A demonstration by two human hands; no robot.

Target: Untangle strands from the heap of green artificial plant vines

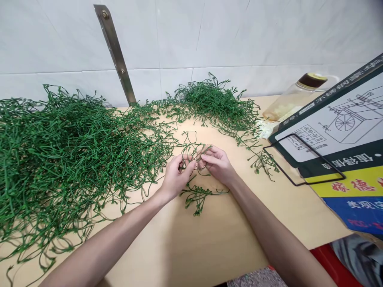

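Observation:
Near the middle of the table, my left hand (178, 174) pinches thin green plastic stems (191, 150) between thumb and fingers. My right hand (217, 162) is close beside it, its thumb and fingertips closed on the same stems. The stems are wiry, with small knobbed, branching ends. Below both hands, a small bunch of loose green stems (197, 195) lies on the table. A large tangled heap of green stems (89, 159) spreads to the left of my left hand. Beyond my hands, against the wall, sits a smaller heap (215, 99).
A printed cardboard box (353, 147) leans on the right, with a black wire frame (320, 183) against it. Behind it tilts a clear bottle (284, 101) with a dark lid. A metal strip (115, 54) stands against the tiled wall. Something red (335, 263) shows below the table edge.

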